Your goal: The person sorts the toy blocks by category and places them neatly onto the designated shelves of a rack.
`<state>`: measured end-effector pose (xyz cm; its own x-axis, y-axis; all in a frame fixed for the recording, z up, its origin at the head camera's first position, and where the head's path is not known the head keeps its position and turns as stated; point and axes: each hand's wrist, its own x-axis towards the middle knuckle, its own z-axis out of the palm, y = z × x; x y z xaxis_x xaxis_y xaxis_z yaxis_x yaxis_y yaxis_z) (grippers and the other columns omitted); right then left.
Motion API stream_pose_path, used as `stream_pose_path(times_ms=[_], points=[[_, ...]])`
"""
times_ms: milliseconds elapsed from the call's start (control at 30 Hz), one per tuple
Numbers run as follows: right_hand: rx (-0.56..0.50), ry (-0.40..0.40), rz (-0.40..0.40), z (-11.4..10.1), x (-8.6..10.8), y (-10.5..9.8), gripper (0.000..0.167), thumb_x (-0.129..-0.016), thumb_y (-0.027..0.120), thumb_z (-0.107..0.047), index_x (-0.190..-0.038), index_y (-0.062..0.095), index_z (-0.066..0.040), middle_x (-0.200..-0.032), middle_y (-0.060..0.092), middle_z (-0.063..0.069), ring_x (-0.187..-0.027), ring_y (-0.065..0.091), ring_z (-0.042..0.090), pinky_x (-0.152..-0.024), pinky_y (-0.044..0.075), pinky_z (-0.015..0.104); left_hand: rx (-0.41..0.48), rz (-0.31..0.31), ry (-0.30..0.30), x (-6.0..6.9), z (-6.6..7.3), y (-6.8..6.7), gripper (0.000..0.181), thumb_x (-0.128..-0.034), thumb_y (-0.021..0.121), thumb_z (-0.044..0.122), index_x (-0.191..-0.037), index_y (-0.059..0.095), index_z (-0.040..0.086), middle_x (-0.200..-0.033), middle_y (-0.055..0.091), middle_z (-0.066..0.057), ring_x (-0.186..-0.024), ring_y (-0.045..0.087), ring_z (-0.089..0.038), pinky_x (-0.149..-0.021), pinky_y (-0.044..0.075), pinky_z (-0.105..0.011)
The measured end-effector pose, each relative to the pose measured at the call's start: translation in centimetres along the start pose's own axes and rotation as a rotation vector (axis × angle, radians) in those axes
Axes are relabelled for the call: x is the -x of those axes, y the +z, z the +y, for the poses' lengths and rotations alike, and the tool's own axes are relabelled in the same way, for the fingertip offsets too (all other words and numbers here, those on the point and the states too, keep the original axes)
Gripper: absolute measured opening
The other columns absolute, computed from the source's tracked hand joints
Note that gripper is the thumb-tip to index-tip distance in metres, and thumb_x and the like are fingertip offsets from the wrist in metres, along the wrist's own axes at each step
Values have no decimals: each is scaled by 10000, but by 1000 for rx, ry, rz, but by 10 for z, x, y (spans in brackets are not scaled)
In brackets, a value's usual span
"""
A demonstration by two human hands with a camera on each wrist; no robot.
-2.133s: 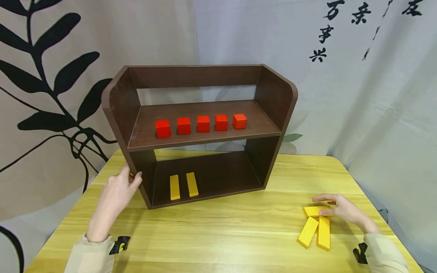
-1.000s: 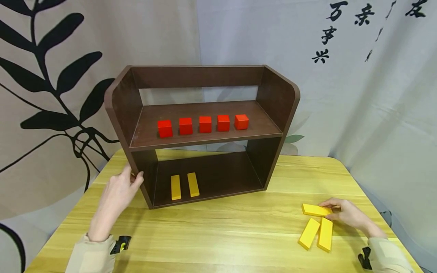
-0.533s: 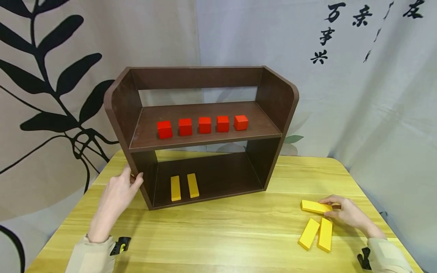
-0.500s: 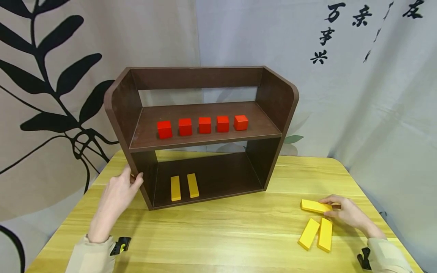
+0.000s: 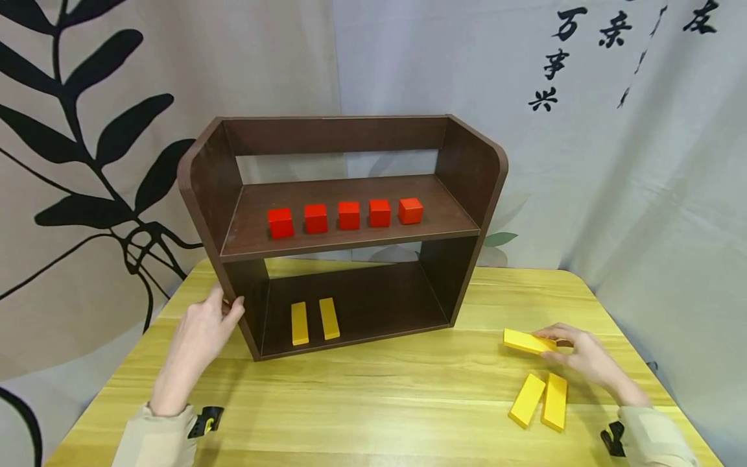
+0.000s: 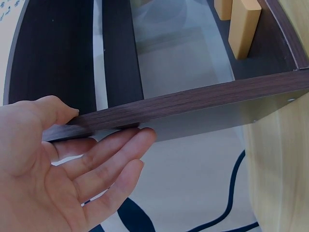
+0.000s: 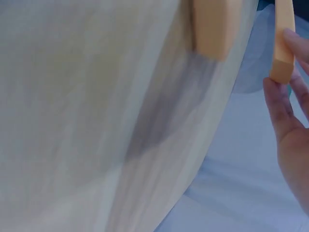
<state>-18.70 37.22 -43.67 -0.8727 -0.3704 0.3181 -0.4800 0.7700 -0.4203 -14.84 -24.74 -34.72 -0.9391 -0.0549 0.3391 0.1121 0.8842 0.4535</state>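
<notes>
In the head view, my left hand (image 5: 201, 332) grips the left side panel of a dark brown two-tier shelf (image 5: 338, 135). The left wrist view shows the thumb on one face of that panel (image 6: 193, 102) and fingers on the other. At the right of the table, my right hand (image 5: 588, 358) pinches one end of a yellow rectangular block (image 5: 526, 341), lifted off the tabletop. Two more yellow blocks (image 5: 526, 401) lie below it, close together. The right wrist view shows the held block (image 7: 284, 46) between thumb and fingers.
Several red cubes (image 5: 316, 219) stand in a row on the shelf's upper tier. Two yellow blocks (image 5: 299, 323) stand upright on the lower tier, toward the left. The wooden table (image 5: 373, 408) ends at a pale curtain (image 5: 653, 194) behind and right.
My right hand has taken hold of the top yellow block of the group, lifted it and moved it left, away from the other two. The left hand stays on the shelf.
</notes>
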Motion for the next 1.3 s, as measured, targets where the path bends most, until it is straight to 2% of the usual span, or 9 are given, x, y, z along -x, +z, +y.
stream_pose_path(times_ms=[200,400,700,1033,1300], points=[[21,-38,21,-17,-13,6,330,-798,747,-129,-1121,681,-136,-1060,676,2,-939,591,19,-770,514,264,-7,-8,-13,1,0,0,278,-988,440,243,-1094,478,-11,-848,672,-256,-520,545,-203,-439,360,-304],[48,-44,56,-36,-26,16,341,-799,740,-103,-1134,677,-112,-1115,671,41,-975,621,187,-805,524,363,-3,-13,-16,1,1,0,278,-990,435,245,-1089,482,-11,-859,671,-259,-516,532,-195,-442,362,-303],[41,-105,133,-57,-44,32,387,-724,772,-19,-1098,692,-78,-1094,683,78,-960,646,266,-805,529,438,-1,-47,-44,2,1,-1,313,-997,415,276,-1092,474,-16,-865,671,-273,-503,527,-189,-432,366,-306],[1,-99,133,-80,-59,43,395,-722,780,-37,-1106,694,-72,-1054,693,44,-941,656,236,-822,524,438,-4,-40,-41,1,1,-1,315,-996,417,276,-1083,476,-21,-862,669,-279,-504,527,-193,-433,366,-306],[-25,-154,162,-97,-73,60,380,-700,794,-15,-1065,715,-85,-1038,705,63,-931,656,244,-806,529,426,-8,-48,-46,1,1,-2,311,-998,410,284,-1056,474,-15,-821,662,-249,-488,493,-183,-434,358,-306]])
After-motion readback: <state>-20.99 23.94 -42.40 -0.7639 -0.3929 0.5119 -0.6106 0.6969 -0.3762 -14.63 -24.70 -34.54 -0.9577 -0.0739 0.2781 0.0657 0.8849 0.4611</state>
